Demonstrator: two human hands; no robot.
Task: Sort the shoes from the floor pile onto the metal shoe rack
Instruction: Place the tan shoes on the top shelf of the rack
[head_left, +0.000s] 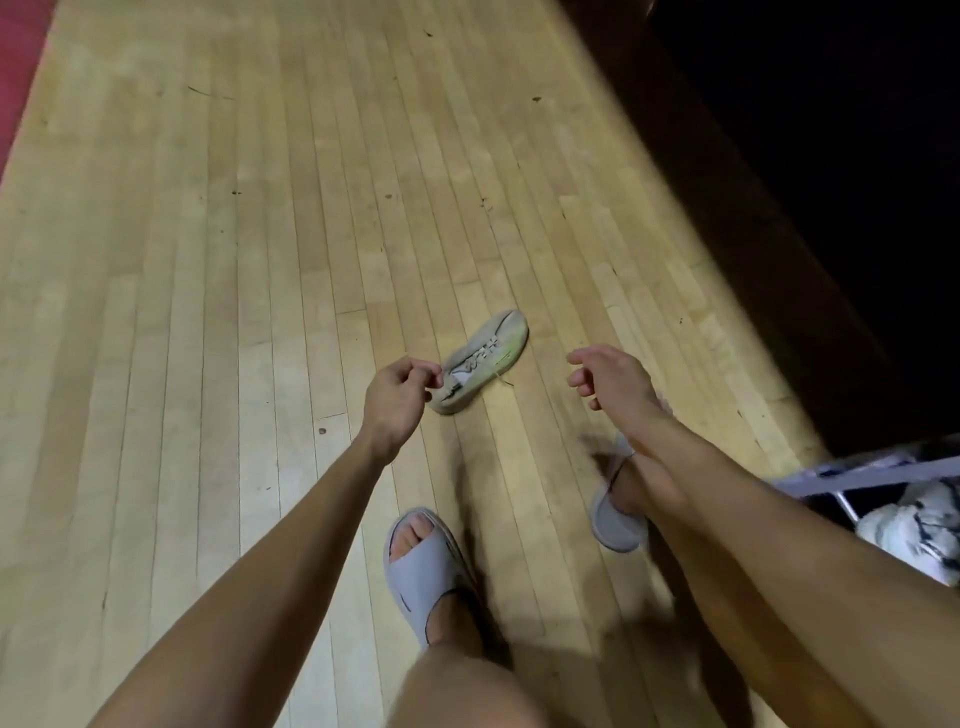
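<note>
Fig.: my left hand (397, 397) and right hand (610, 379), both loosely curled, holding nothing, hover above one worn white sneaker (483, 364) lying alone mid-floor (208, 260). Metal rack (883, 470) shows w/ a white shoe (919, 525) at floor's right edge. Judged: pile nearly cleared; this sneaker left to shelve.

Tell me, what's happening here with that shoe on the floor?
A person in grey slides stands on a wooden floor, both arms stretched forward. One worn white sneaker lies alone ahead of them. The left hand hangs near its heel, fingers loosely curled, holding nothing; the right hand is empty too. At the right edge, a metal shoe rack already holds a white shoe. The sneaker is not yet picked up.
</note>
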